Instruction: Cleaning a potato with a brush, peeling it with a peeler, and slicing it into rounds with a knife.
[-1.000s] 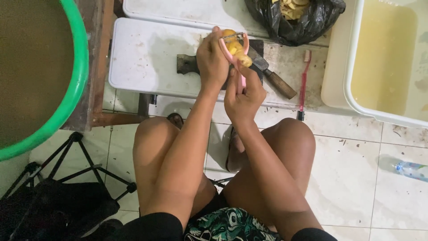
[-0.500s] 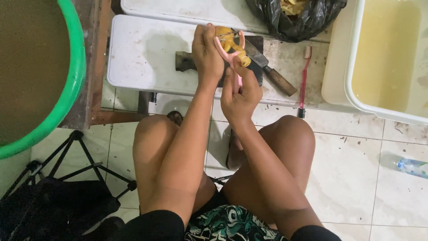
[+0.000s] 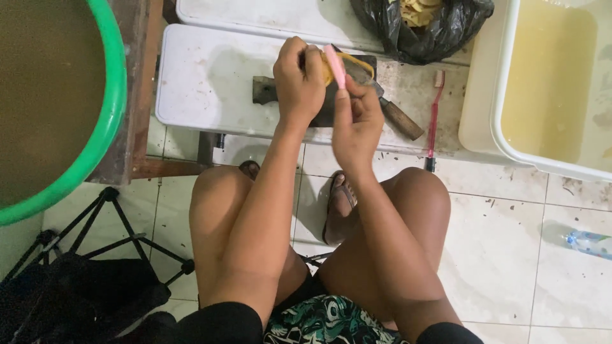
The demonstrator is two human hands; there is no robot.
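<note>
Big green tub point(image 3: 111, 121) fills the top left corner with murky brown water in it, and over on the right there's a white tub point(image 3: 503, 137) of yellowish water, sitting on the tiled floor point(image 3: 503, 255). Between them runs a low white board point(image 3: 204, 83), kinda dirty, with a black bag point(image 3: 440, 32) of yellow scraps at its far edge. The person sits low with both knees up, forearms running up between them from the bottom of the view toward the board. On the board, right under the hands, lies a cleaver point(image 3: 389, 108), wooden handle pointing down-right, and just beside that a red toothbrush point(image 3: 434, 114) lying nearly straight up-and-down in the view, bristles at the far end. A clear bottle point(image 3: 586, 242) lies on the floor at the right edge. Left hand point(image 3: 298, 83) is curled into a loose fist clamped around a small yellow piece point(image 3: 328, 67), held just above the board; only a sliver of it peeks out on the right side of the fist, so can't tell which way its long axis goes. Right hand point(image 3: 357, 121) is pinched shut on a pink peeler point(image 3: 336, 67), thumb and fingers bunched on the lower end of the handle. The peeler's long axis runs near vertical in the view, leaning a bit left, head end pointing away from the person and resting against the yellow piece.
</note>
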